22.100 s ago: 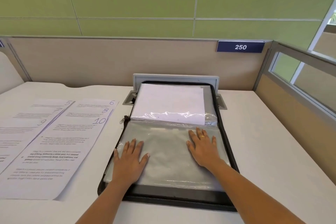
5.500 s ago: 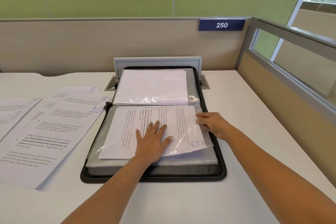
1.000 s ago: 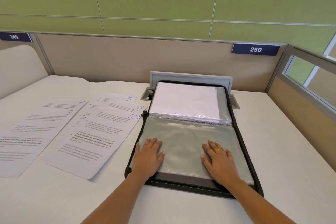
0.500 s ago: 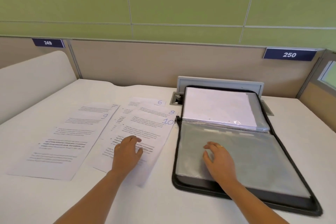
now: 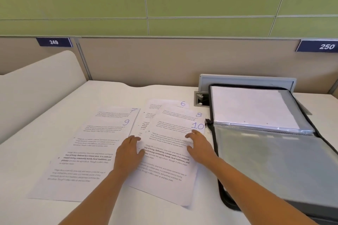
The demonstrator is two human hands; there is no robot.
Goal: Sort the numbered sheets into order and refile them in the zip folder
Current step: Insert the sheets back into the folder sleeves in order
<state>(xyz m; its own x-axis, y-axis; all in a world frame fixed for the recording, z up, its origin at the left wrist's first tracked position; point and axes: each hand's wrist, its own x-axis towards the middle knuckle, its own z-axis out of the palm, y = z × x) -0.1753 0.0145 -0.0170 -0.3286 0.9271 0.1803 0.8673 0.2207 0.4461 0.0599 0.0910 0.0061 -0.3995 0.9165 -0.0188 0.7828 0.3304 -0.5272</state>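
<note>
The printed sheets lie in two fanned piles on the desk [image 5: 164,215], each with a handwritten blue number in its top right corner. In the left pile sheet 9 [image 5: 87,151] covers most of sheet 7 [image 5: 117,113]. In the right pile sheet 10 [image 5: 164,170] lies on sheet 8 [image 5: 182,115], and sheet 6 [image 5: 164,103] is underneath. Just to their right the black-edged zip folder [image 5: 274,160] lies open, with white pages [image 5: 252,106] in its far half and a clear sleeve [image 5: 285,175] on top in its near half.

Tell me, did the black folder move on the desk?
No. The zip folder still lies open with its far edge against the grey socket box; only the view swung left.
</note>
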